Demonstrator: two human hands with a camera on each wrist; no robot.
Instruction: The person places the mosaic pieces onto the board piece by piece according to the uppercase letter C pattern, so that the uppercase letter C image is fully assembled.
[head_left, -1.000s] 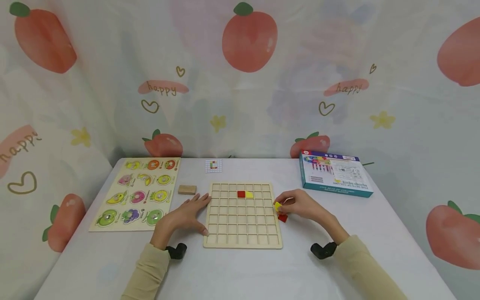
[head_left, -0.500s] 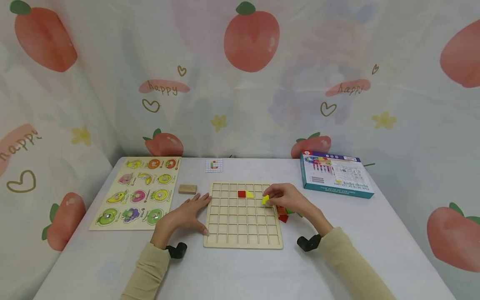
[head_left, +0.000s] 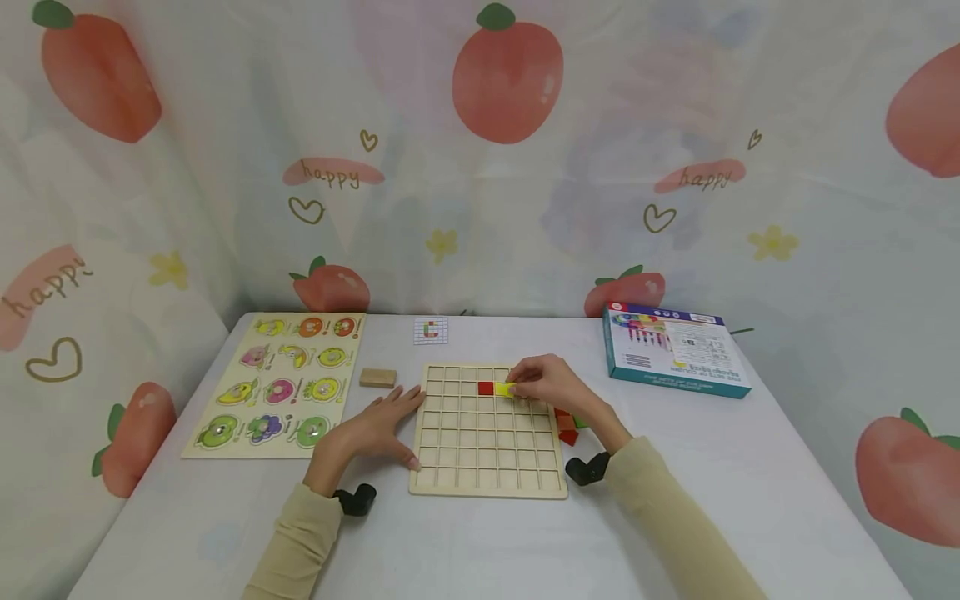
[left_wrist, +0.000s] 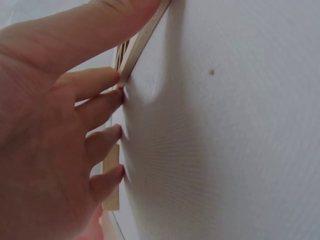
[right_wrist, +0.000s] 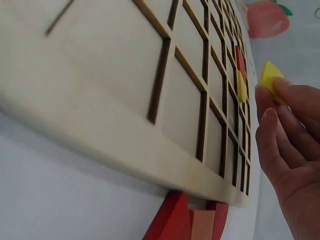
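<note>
From the head camera, the right hand (head_left: pixel 551 385) is pinching a yellow piece (head_left: pixel 507 389) over the grid board (head_left: pixel 487 467), just beside the red tile (head_left: pixel 485 388) in the board's second row, while the left hand (head_left: pixel 371 429) is lying with fingers spread against the board's left edge. At the left wrist, straight fingertips (left_wrist: pixel 117 95) are touching that edge. At the right wrist, the piece (right_wrist: pixel 270 78) is being held above the board, apparently not yet seated; red blocks (right_wrist: pixel 182 220) are lying beside the board.
</note>
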